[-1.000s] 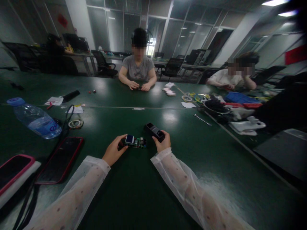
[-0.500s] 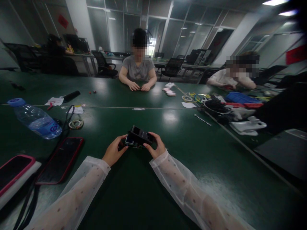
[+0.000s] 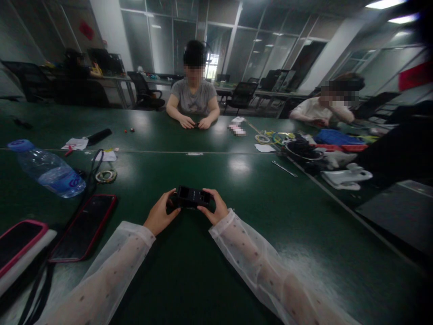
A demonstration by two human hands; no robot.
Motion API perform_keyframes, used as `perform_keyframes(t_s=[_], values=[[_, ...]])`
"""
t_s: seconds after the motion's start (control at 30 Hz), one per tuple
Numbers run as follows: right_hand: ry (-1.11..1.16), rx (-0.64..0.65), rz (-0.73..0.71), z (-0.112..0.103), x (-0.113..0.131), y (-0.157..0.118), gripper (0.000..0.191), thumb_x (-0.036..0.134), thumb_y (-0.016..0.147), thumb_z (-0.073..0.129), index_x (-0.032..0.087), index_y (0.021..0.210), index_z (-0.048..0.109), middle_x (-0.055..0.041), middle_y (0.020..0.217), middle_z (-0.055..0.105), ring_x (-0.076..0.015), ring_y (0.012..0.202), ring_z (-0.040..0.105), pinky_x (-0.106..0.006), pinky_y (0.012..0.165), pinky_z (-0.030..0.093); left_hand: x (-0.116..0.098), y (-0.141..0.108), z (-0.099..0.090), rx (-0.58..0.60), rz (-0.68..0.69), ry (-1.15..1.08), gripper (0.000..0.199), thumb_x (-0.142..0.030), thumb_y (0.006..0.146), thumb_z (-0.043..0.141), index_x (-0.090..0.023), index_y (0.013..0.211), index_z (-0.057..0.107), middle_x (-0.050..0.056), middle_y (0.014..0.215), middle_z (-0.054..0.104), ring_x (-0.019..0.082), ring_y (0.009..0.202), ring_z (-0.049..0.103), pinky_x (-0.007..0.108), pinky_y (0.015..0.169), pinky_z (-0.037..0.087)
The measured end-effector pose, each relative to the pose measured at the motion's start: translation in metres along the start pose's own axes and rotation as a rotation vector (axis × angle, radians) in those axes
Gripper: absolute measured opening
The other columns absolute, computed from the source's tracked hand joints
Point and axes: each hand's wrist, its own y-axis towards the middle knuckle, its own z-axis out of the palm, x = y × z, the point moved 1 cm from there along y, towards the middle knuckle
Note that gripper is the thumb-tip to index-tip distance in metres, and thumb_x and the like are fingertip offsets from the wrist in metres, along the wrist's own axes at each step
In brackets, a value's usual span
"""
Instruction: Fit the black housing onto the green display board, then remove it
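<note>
A small black device point(image 3: 193, 197) is held level between my two hands above the green table point(image 3: 189, 280), near the middle of the head view. Its upper face shows dark square openings and small marks. My left hand point(image 3: 162, 212) grips the left end between thumb and fingers. At the right end, the thumb and fingers of my right hand point(image 3: 215, 207) are closed on the same device. The black cover lies over the lower part, and the inside is hidden.
On the left are a water bottle point(image 3: 50, 171), a red-edged phone point(image 3: 84, 228), a pink-edged phone point(image 3: 22, 243) and a bracelet point(image 3: 106, 176). A wrench point(image 3: 284, 169) and piled cables point(image 3: 301, 149) lie right. A person point(image 3: 193, 97) sits opposite.
The black cover, tilted over the lower part before, now lies flat and lined up with it. My right hand has moved slightly left and down with it.
</note>
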Motion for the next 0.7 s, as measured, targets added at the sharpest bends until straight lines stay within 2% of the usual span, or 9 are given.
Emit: perform_keyframes(t_s=[0.27, 0.47, 0.7], values=[[-0.038, 0.095, -0.005, 0.0025, -0.0017, 0.0009, 0.050, 0.024, 0.074, 0.065, 0.021, 0.120, 0.044, -0.0091, 0.112, 0.053, -0.0236, 0.106, 0.053, -0.044, 0.092, 0.045, -0.0018, -0.0009, -0.0018, -0.001, 0.050, 0.010, 0.065, -0.024, 0.079, 0.061, -0.024, 0.136, 0.031, 0.010, 0.120, 0.051, 0.022, 0.091, 0.055, 0.036, 0.072, 0.047], [-0.100, 0.076, 0.002, 0.0018, -0.0041, 0.0010, 0.072, 0.031, 0.067, 0.073, 0.022, 0.129, 0.037, -0.0117, 0.123, 0.044, -0.0277, 0.117, 0.043, -0.050, 0.097, 0.041, -0.0036, -0.0020, -0.0026, 0.015, 0.048, -0.003, 0.065, -0.022, 0.079, 0.061, -0.026, 0.137, 0.030, 0.010, 0.122, 0.049, 0.022, 0.094, 0.055, 0.037, 0.074, 0.048], [-0.064, 0.087, 0.030, 0.0008, -0.0058, 0.0022, 0.064, 0.029, 0.070, 0.072, 0.024, 0.126, 0.041, -0.0091, 0.116, 0.049, -0.0249, 0.109, 0.050, -0.047, 0.093, 0.044, -0.0005, -0.0015, -0.0015, 0.020, 0.050, -0.012, 0.063, -0.023, 0.080, 0.060, -0.026, 0.136, 0.032, 0.010, 0.120, 0.052, 0.023, 0.094, 0.056, 0.038, 0.075, 0.047]])
